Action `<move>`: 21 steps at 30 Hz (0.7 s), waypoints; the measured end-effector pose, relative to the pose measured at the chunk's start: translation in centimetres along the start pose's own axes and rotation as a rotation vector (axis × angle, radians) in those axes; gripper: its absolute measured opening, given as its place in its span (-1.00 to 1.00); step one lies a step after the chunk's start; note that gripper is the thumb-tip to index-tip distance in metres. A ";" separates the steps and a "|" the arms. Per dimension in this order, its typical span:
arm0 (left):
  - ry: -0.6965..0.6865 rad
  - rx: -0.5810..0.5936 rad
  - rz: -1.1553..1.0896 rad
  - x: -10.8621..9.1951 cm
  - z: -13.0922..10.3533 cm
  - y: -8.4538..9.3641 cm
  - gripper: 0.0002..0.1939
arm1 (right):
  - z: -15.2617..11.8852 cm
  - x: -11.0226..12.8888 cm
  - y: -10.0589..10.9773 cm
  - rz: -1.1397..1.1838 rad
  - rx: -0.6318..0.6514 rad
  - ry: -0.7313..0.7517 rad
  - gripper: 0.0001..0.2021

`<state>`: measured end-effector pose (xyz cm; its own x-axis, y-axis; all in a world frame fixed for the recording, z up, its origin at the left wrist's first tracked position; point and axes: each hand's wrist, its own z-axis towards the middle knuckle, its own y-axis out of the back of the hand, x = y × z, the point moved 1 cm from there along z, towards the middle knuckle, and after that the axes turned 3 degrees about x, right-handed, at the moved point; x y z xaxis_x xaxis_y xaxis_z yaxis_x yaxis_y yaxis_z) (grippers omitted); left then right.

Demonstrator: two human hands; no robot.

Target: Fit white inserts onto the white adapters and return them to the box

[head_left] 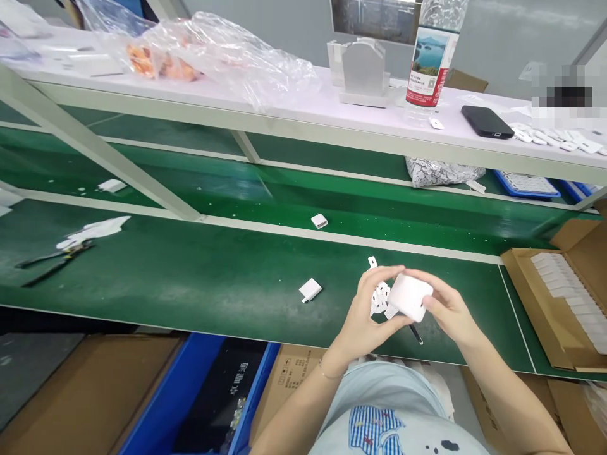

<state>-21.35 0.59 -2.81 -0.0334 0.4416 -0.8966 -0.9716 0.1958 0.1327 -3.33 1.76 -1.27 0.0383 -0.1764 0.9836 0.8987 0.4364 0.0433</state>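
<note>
A small white rounded block (408,297), which looks like a charger housing, is held up over the green bench (213,272). My left hand (363,319) grips it from the left, thumb below and fingers above. From the right, my right hand (448,309) has its thumb on the block's face and its fingers along the top edge. Behind the left fingers lies a pile of small white plates (379,299), partly hidden. A thin black tool (416,333) shows below the block. Left of my hands, another white block (311,290) lies on the bench.
At the right stands an open cardboard box (545,328) with rows of white pieces. Cutting pliers (61,256) lie far left. A white piece (319,220) rests beyond the bench's rail. The upper shelf bears a water bottle (429,63), a black phone (487,121) and plastic bags (213,54).
</note>
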 end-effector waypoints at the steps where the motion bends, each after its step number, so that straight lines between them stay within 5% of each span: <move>1: 0.043 -0.046 -0.071 0.1 0.0 -0.6 -0.35 | -0.2 0.0 0.0 -0.024 -0.081 0.041 -0.61; 6: 0.211 -0.101 -0.328 -0.1 0.4 -3.7 -0.46 | -1.3 0.3 0.1 -0.162 -0.280 0.164 -0.64; 14: 0.181 0.111 -0.431 -0.9 2.5 -5.9 -0.52 | -4.0 1.7 2.9 -0.315 -0.280 0.199 -0.69; 21: 0.199 0.143 -0.465 -0.3 4.2 -9.4 -0.53 | -4.6 1.0 4.6 -0.344 -0.476 0.307 -0.75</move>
<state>-11.26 2.30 -2.00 0.3361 0.1078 -0.9356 -0.8535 0.4548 -0.2542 2.90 -0.45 -0.93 -0.2255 -0.5100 0.8301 0.9742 -0.1143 0.1944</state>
